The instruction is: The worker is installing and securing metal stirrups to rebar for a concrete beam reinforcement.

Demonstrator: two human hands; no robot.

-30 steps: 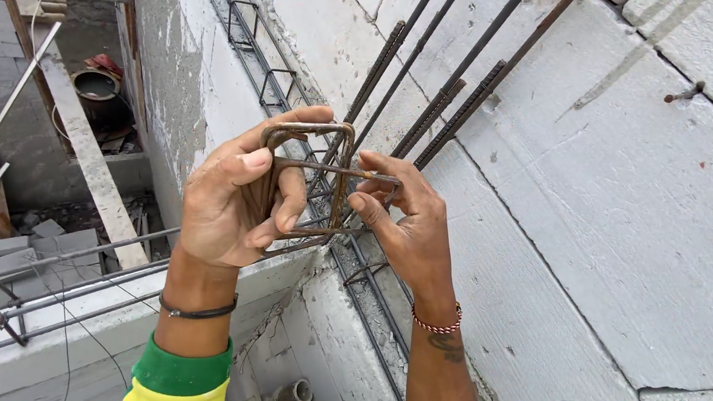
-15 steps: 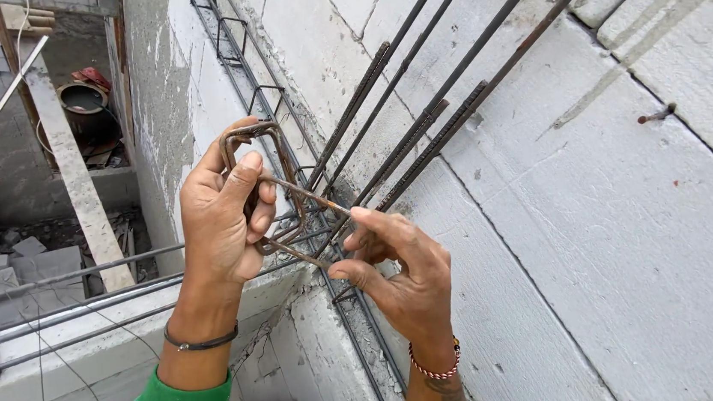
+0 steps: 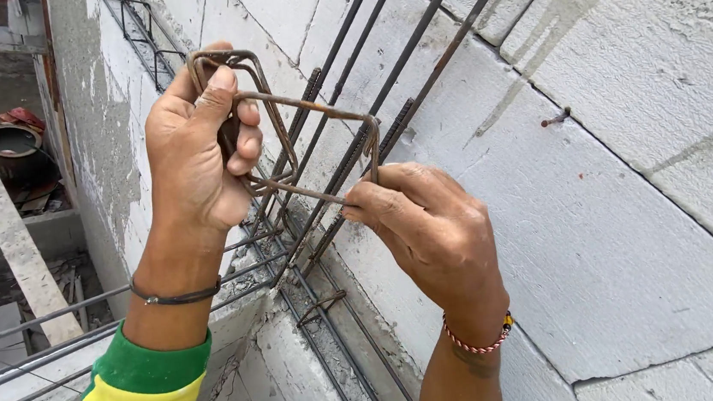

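My left hand is closed around a bunch of rusty square steel stirrups, held upright in front of a grey block wall. My right hand pinches the lower corner of one stirrup that is pulled out to the right from the bunch. This stirrup sits around or just at the free ends of several long ribbed rebars that run diagonally up to the right along the wall; I cannot tell if it encloses them. A dark band circles my left wrist, a red beaded one my right.
The grey block wall fills the right side, with a nail sticking out. A tied rebar cage lies on the ledge below my hands. Horizontal bars run left. Far below are a bucket and a concrete plank.
Both hands have come closer and higher in view. My right hand has drawn one stirrup away from the bunch toward the rebar ends, and now pinches its corner.
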